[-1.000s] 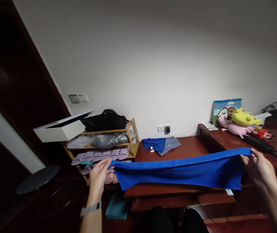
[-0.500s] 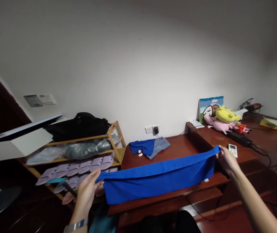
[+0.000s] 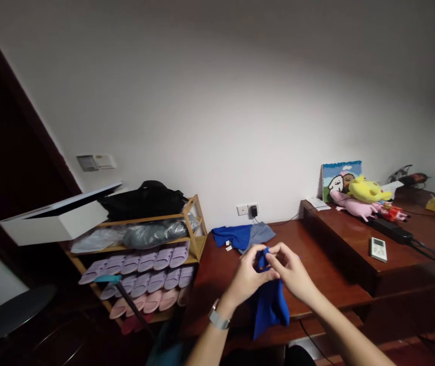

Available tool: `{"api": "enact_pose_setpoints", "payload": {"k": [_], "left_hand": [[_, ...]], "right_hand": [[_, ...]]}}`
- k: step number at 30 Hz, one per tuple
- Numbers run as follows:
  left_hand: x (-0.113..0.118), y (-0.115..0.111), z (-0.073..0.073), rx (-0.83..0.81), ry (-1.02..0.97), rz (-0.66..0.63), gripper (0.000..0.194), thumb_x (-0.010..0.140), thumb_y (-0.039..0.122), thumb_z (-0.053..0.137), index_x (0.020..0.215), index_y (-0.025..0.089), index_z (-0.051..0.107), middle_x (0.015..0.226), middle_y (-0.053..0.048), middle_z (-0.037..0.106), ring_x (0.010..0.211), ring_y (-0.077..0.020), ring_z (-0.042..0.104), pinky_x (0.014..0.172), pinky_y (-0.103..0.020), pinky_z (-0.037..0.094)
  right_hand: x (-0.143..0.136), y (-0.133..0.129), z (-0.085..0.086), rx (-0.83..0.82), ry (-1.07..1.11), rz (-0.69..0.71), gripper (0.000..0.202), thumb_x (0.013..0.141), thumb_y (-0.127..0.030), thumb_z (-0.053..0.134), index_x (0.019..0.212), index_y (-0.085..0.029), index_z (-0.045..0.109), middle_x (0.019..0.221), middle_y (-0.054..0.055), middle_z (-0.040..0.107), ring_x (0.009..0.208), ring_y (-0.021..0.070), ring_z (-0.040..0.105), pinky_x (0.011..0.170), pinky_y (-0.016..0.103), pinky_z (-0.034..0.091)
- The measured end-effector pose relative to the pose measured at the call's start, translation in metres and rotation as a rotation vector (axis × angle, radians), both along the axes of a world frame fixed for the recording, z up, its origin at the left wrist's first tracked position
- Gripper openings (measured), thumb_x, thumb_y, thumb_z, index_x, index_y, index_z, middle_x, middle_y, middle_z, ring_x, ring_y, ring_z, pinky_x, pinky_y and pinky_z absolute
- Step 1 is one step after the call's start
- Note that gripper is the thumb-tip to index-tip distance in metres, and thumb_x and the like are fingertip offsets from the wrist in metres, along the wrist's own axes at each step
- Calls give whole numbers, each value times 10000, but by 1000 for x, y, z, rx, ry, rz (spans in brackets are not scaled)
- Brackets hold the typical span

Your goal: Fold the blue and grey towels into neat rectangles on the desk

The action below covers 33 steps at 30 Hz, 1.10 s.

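Left fingers [image 3: 248, 255]: pinching blue cloth [image 3: 270, 307]
Right fingers [image 3: 284, 250]: pinching it too
Lower edge: hanging free
Room rightward: desk [image 3: 330, 277], up to raised section [image 3: 337, 231]

Dim o/all. Wall [image 3: 217, 142] brightest approx. mid-pic, soft shadow along top & upper R; doorframe [image 3: 26, 96] at far L near-black, slanted w/ wide-angle distortion. Sm. glints on plastic wrap [image 3: 160, 233]. Fine detail slightly soft.

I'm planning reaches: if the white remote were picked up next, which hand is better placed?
Probably the right hand: it is nearer the white remote, which lies on that side, while the left hand is farther across. Both hold the blue cloth, so the right would likely let go first.
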State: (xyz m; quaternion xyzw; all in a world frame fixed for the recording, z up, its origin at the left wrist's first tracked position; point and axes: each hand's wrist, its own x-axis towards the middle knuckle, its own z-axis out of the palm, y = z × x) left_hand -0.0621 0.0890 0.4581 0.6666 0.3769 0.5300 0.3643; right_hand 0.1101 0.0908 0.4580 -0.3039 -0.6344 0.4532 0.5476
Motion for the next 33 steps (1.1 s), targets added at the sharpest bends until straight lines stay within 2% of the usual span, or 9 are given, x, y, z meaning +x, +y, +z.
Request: {"api": "enact_pose_setpoints", "payload": {"k": [4, 7, 9, 12, 14, 16, 21, 28, 33], "left_hand": [[-3, -14, -8, -25, 34, -114, 248, 799, 404, 818, 913, 200, 735, 910, -62, 699, 855, -222, 659, 772, -319, 533], [-12, -20, -1, 19, 123, -153, 200, 870, 392, 734, 891, 194, 756, 923, -82, 703, 869, -224, 652, 777, -322, 527], [-14, -24, 7, 59, 164, -170, 185, 881, 372, 704, 887, 198, 765, 928, -86, 710, 871, -227, 653, 803, -336, 526], [-16, -29, 20, 107, 223, -193, 163, 867, 342, 677, 824, 212, 765, 901, -78, 711, 870, -234, 655, 845, -362, 529], [-19, -33, 25, 122, 289, -196, 157, 870, 311, 650, 812, 223, 766, 888, -74, 715, 872, -237, 659, 856, -372, 532], [-23, -38, 27, 123, 348, -190, 159, 876, 273, 627, 818, 232, 769, 919, -79, 724, 897, -240, 665, 880, -379, 530], [-65, -39, 12, 203, 351, 78, 178, 853, 219, 592, 786, 242, 755, 1179, -99, 668, 1096, -251, 621, 1009, -388, 479], [-200, -14, -55, 41, 60, 660, 217, 762, 424, 573, 775, 232, 674, 762, -17, 673, 755, -225, 645, 724, -328, 553], [-246, -15, -89, -161, -63, 755, 295, 662, 441, 635, 878, 244, 674, 816, -3, 709, 702, -220, 664, 593, -304, 563]], "right_hand": [[13, -19, 1, 88, -226, 35, 444, 962, -595, 547, 793, -217, 708, 741, 19, 704, 669, 170, 662, 659, 274, 517], [32, -14, 3, 174, -237, -212, 469, 949, -585, 564, 693, -219, 705, 686, 33, 691, 650, 178, 642, 662, 281, 513], [36, -5, 3, 165, -178, -230, 397, 896, -597, 629, 809, -227, 745, 787, 48, 726, 764, 211, 674, 755, 311, 545], [27, 6, -1, 82, -187, 147, 423, 858, -589, 679, 1101, -249, 748, 1056, 62, 751, 1019, 256, 678, 948, 388, 536], [18, 7, -7, 43, -236, 372, 413, 899, -570, 641, 1139, -249, 741, 1106, 58, 746, 1054, 253, 666, 990, 402, 511], [12, 5, -14, 30, -247, 413, 394, 931, -565, 605, 1079, -231, 750, 1051, 51, 750, 998, 237, 667, 944, 372, 514], [34, 17, -29, 53, -144, 44, 411, 907, -607, 617, 955, -209, 708, 896, 26, 715, 841, 191, 638, 789, 289, 512], [156, 66, -65, 55, -203, -559, 523, 813, -722, 604, 980, -232, 682, 969, 57, 733, 915, 233, 669, 848, 324, 534], [227, 67, -97, -31, -286, -716, 548, 693, -769, 647, 961, -294, 691, 998, 97, 734, 968, 307, 686, 854, 400, 564]]}}
